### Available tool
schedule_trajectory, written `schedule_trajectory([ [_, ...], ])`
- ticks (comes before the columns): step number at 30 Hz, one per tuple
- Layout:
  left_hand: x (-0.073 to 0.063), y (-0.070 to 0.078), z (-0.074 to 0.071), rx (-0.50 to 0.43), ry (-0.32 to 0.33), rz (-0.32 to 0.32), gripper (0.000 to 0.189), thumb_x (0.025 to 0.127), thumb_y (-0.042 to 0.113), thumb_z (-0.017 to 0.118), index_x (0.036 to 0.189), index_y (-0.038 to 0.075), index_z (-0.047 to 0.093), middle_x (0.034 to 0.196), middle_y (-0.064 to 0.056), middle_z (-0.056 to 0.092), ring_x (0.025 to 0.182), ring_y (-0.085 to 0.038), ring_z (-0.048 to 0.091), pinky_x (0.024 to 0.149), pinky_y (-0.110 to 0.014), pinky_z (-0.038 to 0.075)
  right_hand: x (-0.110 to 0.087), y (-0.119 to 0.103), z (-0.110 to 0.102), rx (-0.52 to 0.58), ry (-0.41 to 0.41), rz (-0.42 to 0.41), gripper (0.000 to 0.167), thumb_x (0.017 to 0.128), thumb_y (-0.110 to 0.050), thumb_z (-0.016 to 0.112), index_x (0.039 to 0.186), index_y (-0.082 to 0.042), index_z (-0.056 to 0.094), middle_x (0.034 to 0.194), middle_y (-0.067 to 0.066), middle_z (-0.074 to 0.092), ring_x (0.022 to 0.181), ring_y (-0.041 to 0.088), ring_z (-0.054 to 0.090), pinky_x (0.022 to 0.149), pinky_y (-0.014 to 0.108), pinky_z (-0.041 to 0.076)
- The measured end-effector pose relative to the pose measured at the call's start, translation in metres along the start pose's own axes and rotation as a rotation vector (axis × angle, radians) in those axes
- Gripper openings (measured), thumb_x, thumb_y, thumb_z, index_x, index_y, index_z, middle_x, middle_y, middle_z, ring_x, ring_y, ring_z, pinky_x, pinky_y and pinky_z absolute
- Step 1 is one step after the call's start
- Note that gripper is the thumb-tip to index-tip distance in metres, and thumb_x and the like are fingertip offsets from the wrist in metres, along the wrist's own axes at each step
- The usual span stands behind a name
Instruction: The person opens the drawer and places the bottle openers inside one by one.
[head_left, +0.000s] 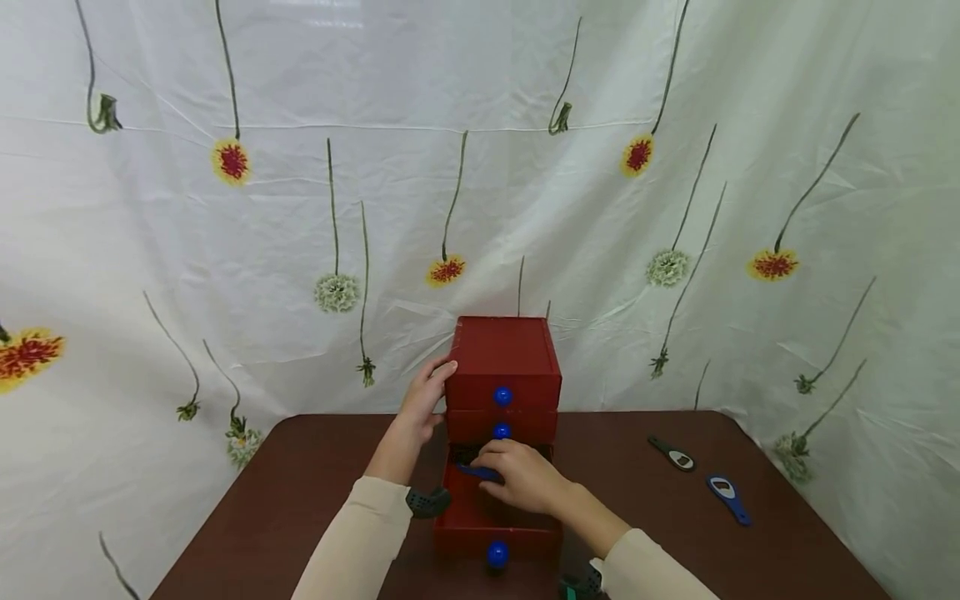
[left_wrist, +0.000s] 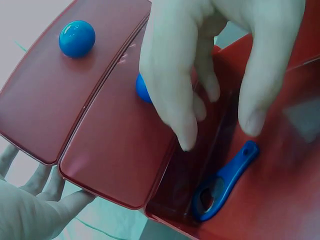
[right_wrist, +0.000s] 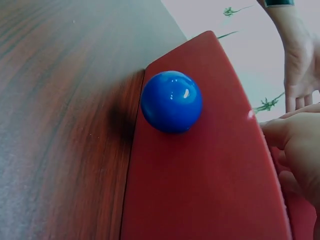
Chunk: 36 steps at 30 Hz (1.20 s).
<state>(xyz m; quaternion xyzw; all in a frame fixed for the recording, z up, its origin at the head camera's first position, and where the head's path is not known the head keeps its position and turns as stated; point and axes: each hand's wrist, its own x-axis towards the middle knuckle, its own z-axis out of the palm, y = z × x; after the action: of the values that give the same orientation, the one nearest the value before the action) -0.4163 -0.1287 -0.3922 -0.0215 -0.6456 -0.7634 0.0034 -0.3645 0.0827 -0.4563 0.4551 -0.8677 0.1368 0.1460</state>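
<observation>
A red chest of drawers (head_left: 506, 350) with round blue knobs stands on the table, its bottom drawer (head_left: 465, 542) pulled out. Inside that drawer lies a blue bottle opener (left_wrist: 226, 179), near the back. My right hand (head_left: 521, 477) reaches down into the drawer over the opener. Its thumb tip is just above the handle end in the left wrist view, the other fingers bent loosely downward and holding nothing. Against the chest's left side rests my left hand (head_left: 423, 396), fingers extended along the wall. The right wrist view shows the drawer's front with its blue knob (right_wrist: 171, 102).
On the dark brown table (head_left: 322, 492), to the right of the chest, lie a black bottle opener (head_left: 672, 454) and another blue bottle opener (head_left: 727, 498). A white curtain (head_left: 405, 208) with a flower print hangs behind the table.
</observation>
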Motion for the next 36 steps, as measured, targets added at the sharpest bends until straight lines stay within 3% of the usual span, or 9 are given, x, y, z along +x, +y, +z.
schedule_trajectory([
  [14,0.001,-0.001,0.005,-0.015,0.004,0.002,0.058,0.103,0.039,0.064,0.155,0.019,0.046,0.151,-0.015,0.048,0.141,-0.039,0.041,0.102,-0.066,0.038,-0.034,0.013,-0.026,0.100,0.049,0.064,0.037,0.093,-0.018,0.081,0.127,-0.007,0.072,0.122,0.002,0.068,0.113,0.016,0.064,0.094,0.035,0.053],
  [27,0.000,0.002,0.000,0.007,0.018,-0.004,0.059,0.102,0.040,0.065,0.155,0.019,0.046,0.148,-0.016,0.049,0.137,-0.037,0.045,0.100,-0.062,0.040,-0.067,0.040,-0.040,0.117,0.100,0.144,0.033,0.092,-0.015,0.081,0.124,-0.007,0.073,0.119,0.002,0.069,0.109,0.019,0.066,0.091,0.040,0.055],
  [36,-0.001,0.000,0.000,0.008,0.013,-0.002,0.061,0.102,0.041,0.064,0.156,0.019,0.045,0.153,-0.015,0.045,0.144,-0.040,0.037,0.104,-0.067,0.035,-0.090,0.062,-0.048,0.097,0.167,0.155,0.031,0.090,-0.012,0.083,0.119,-0.006,0.075,0.115,-0.001,0.070,0.106,0.018,0.066,0.089,0.041,0.055],
])
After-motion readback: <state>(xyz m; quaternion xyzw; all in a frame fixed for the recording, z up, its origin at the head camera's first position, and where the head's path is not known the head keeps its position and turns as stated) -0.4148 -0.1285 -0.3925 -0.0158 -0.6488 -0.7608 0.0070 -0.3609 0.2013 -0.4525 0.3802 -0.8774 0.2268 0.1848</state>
